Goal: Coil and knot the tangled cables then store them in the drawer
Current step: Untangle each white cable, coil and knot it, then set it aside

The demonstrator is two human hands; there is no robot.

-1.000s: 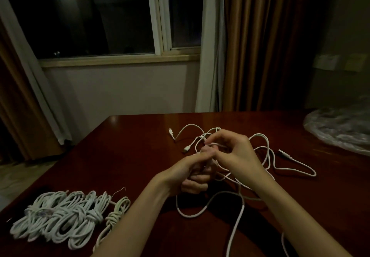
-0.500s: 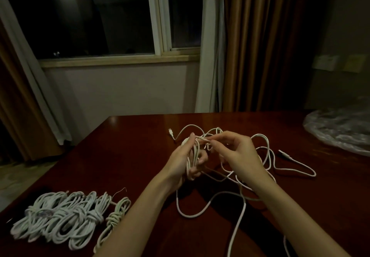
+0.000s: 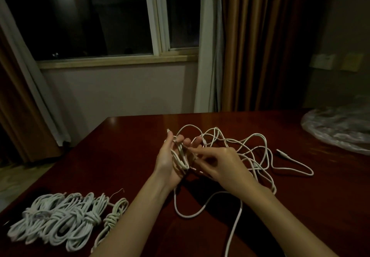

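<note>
My left hand (image 3: 170,160) stands upright with fingers nearly straight, a few turns of the white cable (image 3: 181,156) wrapped around the palm; my right hand (image 3: 218,162) pinches the running strand just beside it. The loose rest of that cable sprawls on the table (image 3: 120,156) to the right — tangled, so I should feed slack slowly, lay each turn flat against the last, and shake out crossings before they reach the coil. Finished knotted bundles (image 3: 60,220) lie near the table's left corner — no drawer is in view.

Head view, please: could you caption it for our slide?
Left hand holds cable loops while right hand feeds more.
</note>
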